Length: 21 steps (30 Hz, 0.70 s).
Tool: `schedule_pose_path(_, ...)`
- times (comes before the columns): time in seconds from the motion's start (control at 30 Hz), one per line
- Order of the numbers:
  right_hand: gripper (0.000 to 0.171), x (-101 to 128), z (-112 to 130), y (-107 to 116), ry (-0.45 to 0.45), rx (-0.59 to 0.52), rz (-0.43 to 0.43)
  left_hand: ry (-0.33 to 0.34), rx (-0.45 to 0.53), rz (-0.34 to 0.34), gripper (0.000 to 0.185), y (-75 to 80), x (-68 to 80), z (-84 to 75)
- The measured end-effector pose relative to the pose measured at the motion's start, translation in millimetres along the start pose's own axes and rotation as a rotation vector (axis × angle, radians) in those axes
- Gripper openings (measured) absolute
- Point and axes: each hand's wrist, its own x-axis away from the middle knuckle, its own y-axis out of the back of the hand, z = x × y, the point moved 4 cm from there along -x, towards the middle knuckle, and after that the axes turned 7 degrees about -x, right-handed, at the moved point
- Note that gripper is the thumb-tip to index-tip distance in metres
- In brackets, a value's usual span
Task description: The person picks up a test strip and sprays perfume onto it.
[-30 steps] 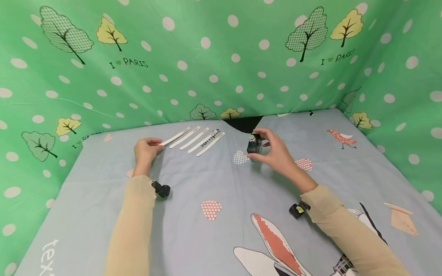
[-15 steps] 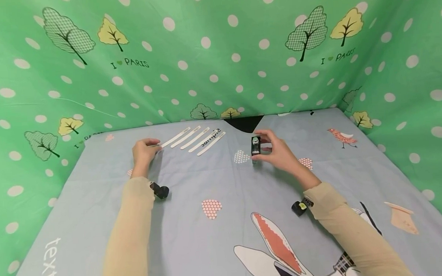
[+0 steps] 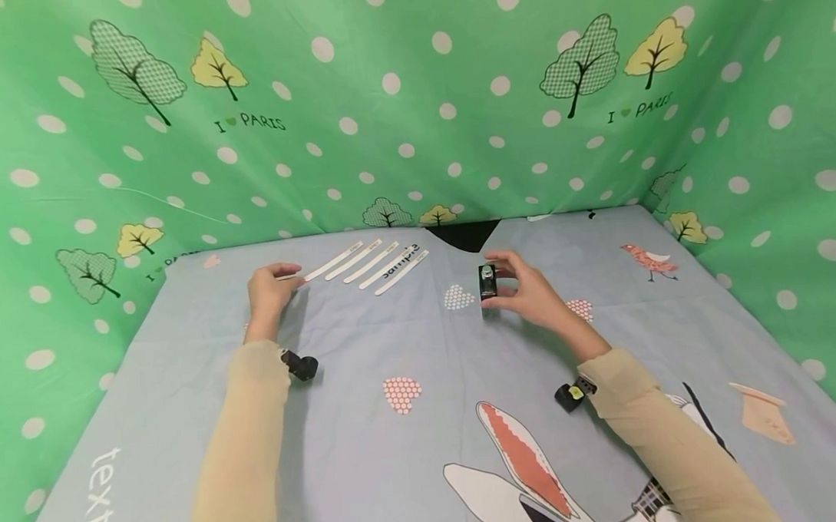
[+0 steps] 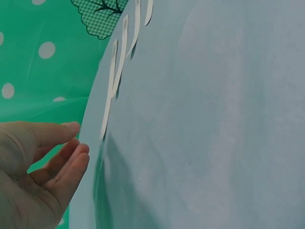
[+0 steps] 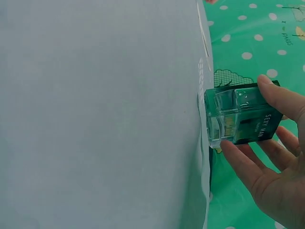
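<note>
A small dark glass perfume bottle (image 3: 487,283) stands upright on the blue-grey printed cloth (image 3: 407,338), right of centre. My right hand (image 3: 510,285) grips it from the right, thumb on one side and fingers on the other. In the right wrist view the bottle (image 5: 233,114) has a clear base touching the cloth, and my right hand (image 5: 248,120) is curled round it. My left hand (image 3: 285,276) lies at the near end of the leftmost white paper strip (image 3: 331,262). In the left wrist view its fingers (image 4: 71,164) are straight and loose, just short of that strip (image 4: 110,95).
Several white paper strips (image 3: 384,266) lie side by side at the back left, one with black print. Green dotted cloth walls (image 3: 413,123) close off the back and both sides. A dark gap (image 3: 461,233) shows at the back edge. Black wrist cameras (image 3: 301,366) sit under both forearms.
The bottle was tilted in my right hand a second ago; now it stands upright on the cloth, slightly nearer. My left hand has hardly moved.
</note>
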Motion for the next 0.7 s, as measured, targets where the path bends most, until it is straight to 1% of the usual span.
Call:
schedule_pose_path(0.37,0.08,0,-3,0,-0.01,-0.004,0.018,-0.034,0.02,-0.03,0.031,6.8,4.9,-9.3)
schedule_pose_path(0.53,0.079,0,-6,0,-0.019,-0.005,0.02,-0.054,0.03,-0.03,0.031,9.5,6.8,-12.5)
schedule_pose_path(0.7,0.079,1,-4,1,-0.016,-0.006,0.026,-0.056,0.031,-0.027,0.031,10.1,8.1,-14.5)
